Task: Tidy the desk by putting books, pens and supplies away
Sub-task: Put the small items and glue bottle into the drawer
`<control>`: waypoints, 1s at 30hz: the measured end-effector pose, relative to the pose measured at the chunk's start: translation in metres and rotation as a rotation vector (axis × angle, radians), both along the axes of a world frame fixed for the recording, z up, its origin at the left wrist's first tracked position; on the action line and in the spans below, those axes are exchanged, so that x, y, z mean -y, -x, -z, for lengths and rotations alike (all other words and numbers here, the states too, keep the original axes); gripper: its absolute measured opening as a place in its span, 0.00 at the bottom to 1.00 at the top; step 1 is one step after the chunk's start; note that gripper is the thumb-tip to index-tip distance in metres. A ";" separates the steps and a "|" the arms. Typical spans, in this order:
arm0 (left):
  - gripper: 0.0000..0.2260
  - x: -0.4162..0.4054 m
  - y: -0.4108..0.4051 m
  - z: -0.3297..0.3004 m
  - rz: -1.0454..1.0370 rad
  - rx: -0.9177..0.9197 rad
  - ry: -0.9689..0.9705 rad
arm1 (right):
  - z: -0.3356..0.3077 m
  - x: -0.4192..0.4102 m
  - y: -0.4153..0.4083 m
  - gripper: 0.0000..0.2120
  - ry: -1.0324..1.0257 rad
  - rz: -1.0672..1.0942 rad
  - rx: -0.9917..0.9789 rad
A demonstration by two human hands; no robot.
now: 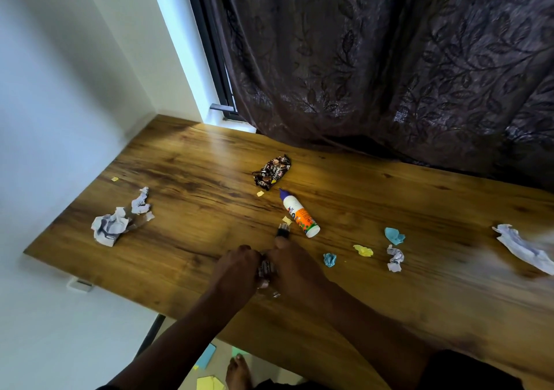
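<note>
From my head camera, both my hands meet at the near middle of the desk (186,180): my left hand (236,266) and right hand (295,265) curl around a bundle of pens (267,269). The pens' dark tips poke out toward the glue bottle (299,214), which lies just beyond, with crumpled paper (109,224) well off to the left.

Both forearms are bare, with no sleeves, watch or bands showing on them. The left hand (236,265) and right hand (295,265) wear no gloves or rings that can be made out. A bare foot (238,373) shows under the desk edge. Dark clothing (467,371) shows at the bottom right corner.
</note>
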State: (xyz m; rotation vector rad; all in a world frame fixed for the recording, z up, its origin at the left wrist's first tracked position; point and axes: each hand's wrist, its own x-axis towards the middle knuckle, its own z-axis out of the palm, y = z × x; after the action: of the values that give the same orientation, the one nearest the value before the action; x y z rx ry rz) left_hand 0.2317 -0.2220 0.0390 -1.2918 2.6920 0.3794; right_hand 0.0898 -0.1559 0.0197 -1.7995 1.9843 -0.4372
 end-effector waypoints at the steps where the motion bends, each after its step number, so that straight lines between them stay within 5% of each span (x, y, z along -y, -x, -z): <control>1: 0.18 -0.001 0.000 0.002 -0.002 -0.013 0.005 | 0.001 -0.001 -0.001 0.14 0.005 0.007 0.000; 16: 0.18 -0.012 -0.020 0.004 -0.001 -0.275 0.016 | 0.006 -0.010 0.006 0.19 0.040 0.059 0.197; 24: 0.13 0.007 -0.062 0.003 0.132 -0.422 0.031 | -0.007 -0.011 0.007 0.12 0.140 0.501 0.541; 30: 0.14 0.029 -0.119 0.012 0.108 -0.552 -0.022 | -0.016 -0.007 -0.040 0.08 0.178 0.670 0.494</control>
State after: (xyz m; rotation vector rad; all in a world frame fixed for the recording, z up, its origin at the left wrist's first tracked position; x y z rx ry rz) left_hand 0.3510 -0.2513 0.0270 -1.1604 3.1664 0.8601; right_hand 0.1295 -0.1485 0.0354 -0.9182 2.1616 -1.1641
